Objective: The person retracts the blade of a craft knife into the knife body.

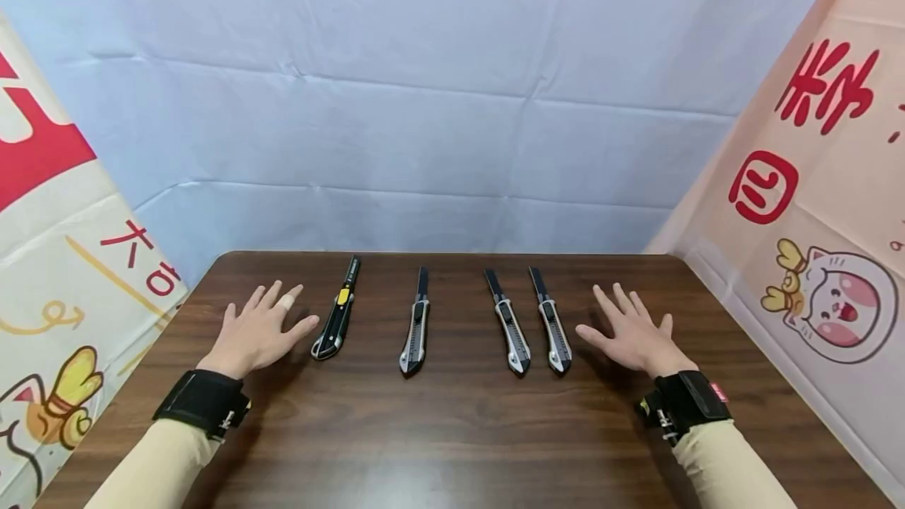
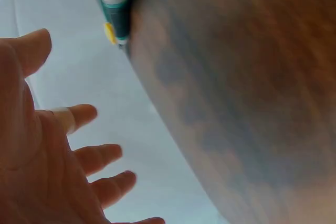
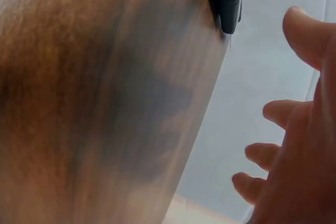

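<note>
Resting flat on the table [image 1: 452, 430], fingers spread, holding nothing — left hand [image 1: 258, 330] and right hand [image 1: 632, 334] flanking four utility knives [image 1: 415, 322], all lying between them.

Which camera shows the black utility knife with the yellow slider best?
The head view: the black utility knife with the yellow slider lies whole beside the left hand. The left wrist view catches only a blurred end; the right wrist view shows none.
</note>
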Available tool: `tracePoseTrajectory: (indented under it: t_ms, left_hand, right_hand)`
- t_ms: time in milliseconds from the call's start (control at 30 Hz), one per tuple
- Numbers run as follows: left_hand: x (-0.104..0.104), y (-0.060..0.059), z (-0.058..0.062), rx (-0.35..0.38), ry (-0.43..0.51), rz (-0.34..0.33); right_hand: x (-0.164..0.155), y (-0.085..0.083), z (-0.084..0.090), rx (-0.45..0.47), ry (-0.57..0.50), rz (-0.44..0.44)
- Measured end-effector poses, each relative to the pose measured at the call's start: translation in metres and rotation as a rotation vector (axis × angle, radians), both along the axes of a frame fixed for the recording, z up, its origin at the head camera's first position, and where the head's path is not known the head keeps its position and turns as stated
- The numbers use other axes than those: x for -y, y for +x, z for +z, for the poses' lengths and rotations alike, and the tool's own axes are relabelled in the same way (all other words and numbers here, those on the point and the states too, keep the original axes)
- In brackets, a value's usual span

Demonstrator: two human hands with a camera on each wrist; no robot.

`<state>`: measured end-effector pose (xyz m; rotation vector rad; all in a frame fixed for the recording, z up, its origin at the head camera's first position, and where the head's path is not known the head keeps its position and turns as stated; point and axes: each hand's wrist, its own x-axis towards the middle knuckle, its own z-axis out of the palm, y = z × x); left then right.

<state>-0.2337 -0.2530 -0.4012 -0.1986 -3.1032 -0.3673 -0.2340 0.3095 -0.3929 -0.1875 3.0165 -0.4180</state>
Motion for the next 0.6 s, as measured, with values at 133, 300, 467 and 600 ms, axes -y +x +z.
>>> tracePoseTrajectory:
  t_ms: [133,300,467,600]
  left_hand:
    - [-0.008,0.0,0.009,-0.077,-0.031,-0.032]
    - [-0.023,0.001,0.021,-0.115,-0.036,-0.06]
    - [-0.047,0.003,0.032,-0.114,-0.024,-0.082]
    - [-0.071,0.004,0.04,-0.118,0.001,-0.112]
  right_hand:
    - [0.0,-0.001,0.006,-0.011,0.03,0.05]
    - [0.004,-0.003,0.014,-0.013,0.077,0.088]
    - [0.013,-0.002,0.024,0.032,0.089,0.088]
    - [0.021,-0.002,0.029,0.055,0.092,0.096]
